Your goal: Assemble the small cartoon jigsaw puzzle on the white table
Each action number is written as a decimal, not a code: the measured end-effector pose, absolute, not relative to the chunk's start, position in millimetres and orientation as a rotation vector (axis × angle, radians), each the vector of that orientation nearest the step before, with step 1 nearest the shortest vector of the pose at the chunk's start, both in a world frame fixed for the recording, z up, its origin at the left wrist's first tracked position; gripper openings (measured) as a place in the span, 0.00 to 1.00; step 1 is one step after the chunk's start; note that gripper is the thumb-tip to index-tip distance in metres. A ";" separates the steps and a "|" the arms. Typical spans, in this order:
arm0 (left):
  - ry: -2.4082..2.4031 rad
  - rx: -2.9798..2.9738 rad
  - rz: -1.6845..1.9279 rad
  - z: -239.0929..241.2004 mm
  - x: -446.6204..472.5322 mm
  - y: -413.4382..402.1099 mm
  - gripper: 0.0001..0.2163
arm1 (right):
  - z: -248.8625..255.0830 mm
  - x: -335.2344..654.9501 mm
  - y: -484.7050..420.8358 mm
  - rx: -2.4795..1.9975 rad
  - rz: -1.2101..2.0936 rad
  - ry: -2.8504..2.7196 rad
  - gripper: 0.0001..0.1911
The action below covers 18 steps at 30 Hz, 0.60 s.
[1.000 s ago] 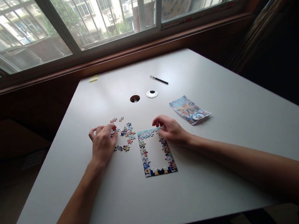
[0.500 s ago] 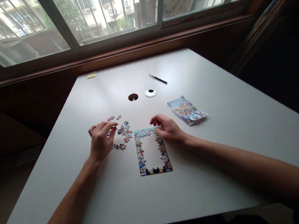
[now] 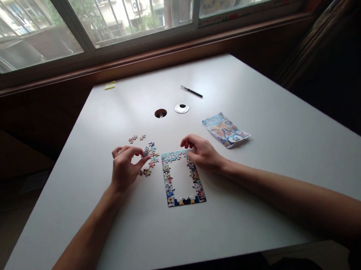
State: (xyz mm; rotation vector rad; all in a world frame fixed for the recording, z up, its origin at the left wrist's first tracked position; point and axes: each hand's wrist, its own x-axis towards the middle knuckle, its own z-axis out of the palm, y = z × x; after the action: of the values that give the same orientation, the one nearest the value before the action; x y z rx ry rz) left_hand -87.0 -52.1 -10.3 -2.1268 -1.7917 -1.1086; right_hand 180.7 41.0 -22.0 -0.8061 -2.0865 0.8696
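A partly built jigsaw frame [image 3: 181, 192] lies on the white table [image 3: 262, 179], its border filled and its middle bare. Several loose puzzle pieces [image 3: 149, 153] are scattered just left of it. My left hand [image 3: 126, 169] hovers over these pieces with thumb and forefinger pinched on a small puzzle piece. My right hand [image 3: 201, 152] rests with curled fingers on the frame's top right corner; whether it holds a piece is hidden.
A colourful printed packet [image 3: 226, 130] lies right of the puzzle. Farther back are a round cable hole [image 3: 160, 113], its silver cap [image 3: 181, 108], a black pen [image 3: 191, 91] and a yellow sticky pad [image 3: 110, 85]. A window runs along the far side.
My left hand has lifted off the loose pieces and closed thumb and forefinger into a pinch. My right hand has stayed at the frame's top corner. The camera has shifted slightly.
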 end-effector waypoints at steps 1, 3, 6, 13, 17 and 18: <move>-1.797 -2.137 -1.123 -9.8 -85.8 -52.8 0.09 | -22.0 180.6 41.0 -0.803 0.868 -2.089 0.18; -1.812 -2.166 -1.152 -8.7 -83.3 -54.2 0.07 | -22.2 180.6 40.9 -0.792 0.865 -2.097 0.18; -1.833 -2.241 -1.183 -7.4 -78.3 -56.3 0.06 | -22.2 180.6 41.0 -0.769 0.860 -2.117 0.15; -1.640 -2.435 -1.166 -5.5 -61.9 -58.1 0.06 | -18.0 179.9 39.1 -0.700 0.851 -2.161 0.07; -1.552 -2.482 -1.147 -6.6 -55.2 -58.1 0.06 | -17.2 179.3 37.2 -0.580 0.827 -2.200 0.04; -1.544 -2.486 -1.134 -6.8 -53.9 -58.3 0.06 | -17.6 179.2 36.9 -0.548 0.813 -2.216 0.04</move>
State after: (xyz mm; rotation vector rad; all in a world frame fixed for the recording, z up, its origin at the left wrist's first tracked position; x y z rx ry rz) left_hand -53.9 -58.3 -6.8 -2.4859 -1.5436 -1.1337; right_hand 179.2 36.9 -17.6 -0.5479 -2.2158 0.8126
